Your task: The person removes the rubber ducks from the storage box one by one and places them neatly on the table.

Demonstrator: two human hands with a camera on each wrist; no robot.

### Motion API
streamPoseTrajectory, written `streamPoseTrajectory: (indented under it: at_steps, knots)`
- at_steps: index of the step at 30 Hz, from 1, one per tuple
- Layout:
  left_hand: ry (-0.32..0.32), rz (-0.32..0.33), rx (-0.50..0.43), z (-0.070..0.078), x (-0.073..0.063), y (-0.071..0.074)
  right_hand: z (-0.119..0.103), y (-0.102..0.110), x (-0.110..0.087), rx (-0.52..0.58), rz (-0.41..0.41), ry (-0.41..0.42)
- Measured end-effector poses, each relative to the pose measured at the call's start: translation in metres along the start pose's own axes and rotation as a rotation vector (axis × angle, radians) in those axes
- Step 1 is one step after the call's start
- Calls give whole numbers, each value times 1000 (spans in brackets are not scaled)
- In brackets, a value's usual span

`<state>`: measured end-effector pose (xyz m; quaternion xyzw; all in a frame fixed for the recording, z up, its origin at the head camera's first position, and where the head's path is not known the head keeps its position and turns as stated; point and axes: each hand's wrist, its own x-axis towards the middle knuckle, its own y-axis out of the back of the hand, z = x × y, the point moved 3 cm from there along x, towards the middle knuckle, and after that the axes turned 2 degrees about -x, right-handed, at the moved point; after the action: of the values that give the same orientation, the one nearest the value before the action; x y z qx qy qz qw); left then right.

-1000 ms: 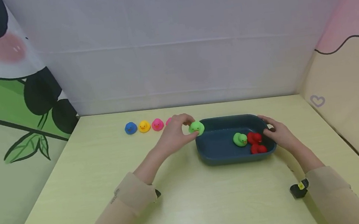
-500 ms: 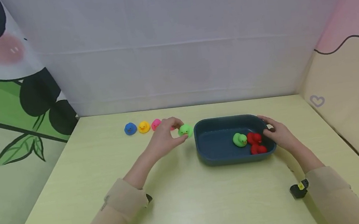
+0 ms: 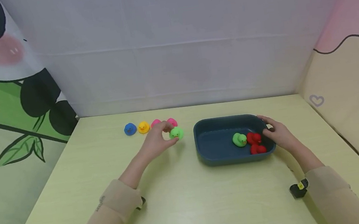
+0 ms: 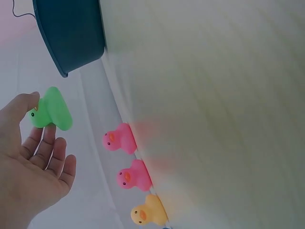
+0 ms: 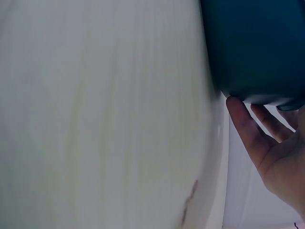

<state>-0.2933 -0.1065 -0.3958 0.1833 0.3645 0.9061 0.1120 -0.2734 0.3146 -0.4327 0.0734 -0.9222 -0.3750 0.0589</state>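
Note:
My left hand (image 3: 157, 141) pinches a light green rubber duck (image 3: 177, 133) between thumb and fingertips. In the left wrist view this green duck (image 4: 53, 109) is held up off the table, its beak by the thumb. Just behind the hand are two pink ducks (image 3: 172, 122), one partly covered by the fingers. A dark blue tub (image 3: 224, 160) stands to the right, holding another green duck (image 3: 239, 139) and two red ducks (image 3: 254, 138). My right hand (image 3: 279, 134) touches the tub's right end with fairly straight, spread fingers; in the right wrist view the fingertips (image 5: 233, 101) meet its wall.
To the left of the pink ducks, a yellow duck (image 3: 143, 127) and a blue duck (image 3: 130, 129) complete the row near the table's back edge. Behind the light wooden table (image 3: 191, 207) rises a white cloth wall (image 3: 174, 71), with printed panels on both sides.
My left hand has carried the green duck left, from the tub's left rim to just before the pink ducks. The right hand and the tub have stayed in place.

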Motion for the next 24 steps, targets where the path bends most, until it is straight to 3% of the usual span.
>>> streamPoseTrajectory:
  at_steps: [6,24]
  knots:
    - [53,-37,5,-13,0,6,-5,-2,-3,5,0,-2]
    - [94,-177,86,-39,12,3,-9,-2,-6,-18,4,0]
